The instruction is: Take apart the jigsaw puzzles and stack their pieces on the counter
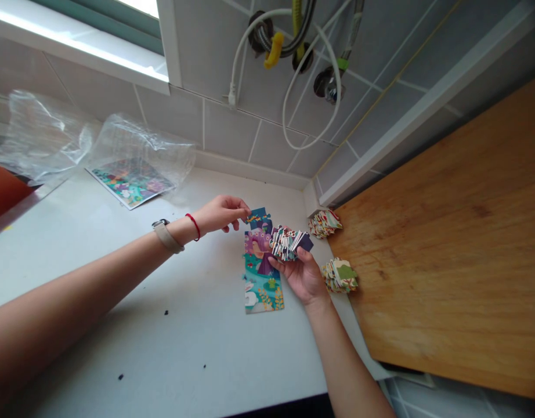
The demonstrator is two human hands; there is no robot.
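Note:
A partly joined jigsaw puzzle (263, 273) lies flat on the white counter (193, 325), showing a purple figure, a frog and a white rabbit. At its far end, my left hand (227, 215) pinches the edge of a dark blue puzzle piece (256, 216) with orange leaves. Whether that piece is joined to the rest I cannot tell. Just right of the puzzle, my right hand (308, 276) is closed around a thick stack of puzzle pieces (287, 242), seen mostly edge-on. The stack covers part of the puzzle's right side.
Two more piles of puzzle pieces (325, 223) (340, 274) stand by the wooden board (445, 244) at right. A picture sheet (132, 184) lies beneath a clear plastic bag (141, 139) at back left. Hoses and a white cable (285, 110) hang on the tiled wall.

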